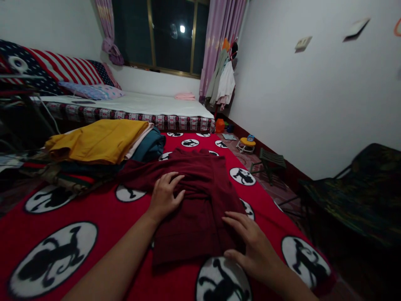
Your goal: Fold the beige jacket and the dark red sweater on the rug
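A dark maroon long-sleeved top (pixel 188 225) lies spread on a red blanket (pixel 125 234) printed with black figures in white circles. One sleeve is folded across toward the left, and the other runs down the right side. My left hand (pixel 166 194) rests on the top's upper left part, fingers apart. Near the lower right edge of the garment is my right hand (pixel 247 242), its fingers spread and the thumb apart. Neither hand grips the cloth.
Left of the top stands a pile of folded clothes with a yellow garment (pixel 100 140) uppermost. Beyond is a bed (pixel 150 102) under the window. A folding stool (pixel 271 161), a small yellow stool (pixel 247 143) and a dark chair (pixel 360 192) stand on the right.
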`<act>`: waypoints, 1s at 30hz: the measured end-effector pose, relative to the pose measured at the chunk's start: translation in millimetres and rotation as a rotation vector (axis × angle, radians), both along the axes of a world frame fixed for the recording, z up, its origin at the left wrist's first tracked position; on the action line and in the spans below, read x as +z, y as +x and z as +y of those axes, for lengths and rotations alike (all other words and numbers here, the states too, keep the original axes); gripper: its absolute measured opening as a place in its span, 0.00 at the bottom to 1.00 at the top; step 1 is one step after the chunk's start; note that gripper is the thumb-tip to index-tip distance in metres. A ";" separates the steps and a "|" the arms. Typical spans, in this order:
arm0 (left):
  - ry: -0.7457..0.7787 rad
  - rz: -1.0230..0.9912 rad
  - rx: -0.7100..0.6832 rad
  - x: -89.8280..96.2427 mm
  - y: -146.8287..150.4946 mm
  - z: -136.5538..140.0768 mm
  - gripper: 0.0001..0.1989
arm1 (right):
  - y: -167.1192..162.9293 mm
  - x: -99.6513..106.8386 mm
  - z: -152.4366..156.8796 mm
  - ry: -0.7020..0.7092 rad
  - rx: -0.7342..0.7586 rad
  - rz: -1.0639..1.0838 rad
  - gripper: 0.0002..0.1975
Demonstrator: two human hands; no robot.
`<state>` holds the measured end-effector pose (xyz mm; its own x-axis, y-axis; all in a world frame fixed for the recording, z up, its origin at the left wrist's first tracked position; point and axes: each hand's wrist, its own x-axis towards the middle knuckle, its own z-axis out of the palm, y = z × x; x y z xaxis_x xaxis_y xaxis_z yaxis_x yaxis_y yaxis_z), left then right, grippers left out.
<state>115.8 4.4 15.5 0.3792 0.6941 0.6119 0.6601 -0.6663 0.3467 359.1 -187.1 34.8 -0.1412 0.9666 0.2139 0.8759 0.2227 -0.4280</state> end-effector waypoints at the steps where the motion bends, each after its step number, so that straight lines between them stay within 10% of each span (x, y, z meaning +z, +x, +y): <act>1: -0.020 -0.005 0.018 -0.4 0.2 1.1 0.22 | 0.1 -4.3 -2.2 -0.015 -0.006 0.003 0.32; 7: -0.085 -0.216 0.109 -3.0 -8.5 15.2 0.17 | 3.7 -17.0 2.9 0.023 -0.065 0.182 0.23; 16: -0.190 -0.339 0.217 -8.6 -20.9 41.6 0.16 | 6.6 42.0 24.2 -0.267 0.100 0.043 0.26; 30: -0.262 0.367 0.316 31.9 -14.5 124.7 0.16 | -30.2 6.6 31.2 -0.076 -0.086 -0.201 0.06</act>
<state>101.3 129.1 47.4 0.2833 0.9201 0.2705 0.9230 -0.3381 0.1835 328.9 -155.9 41.4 -0.0902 0.9892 0.1157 0.9595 0.1174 -0.2560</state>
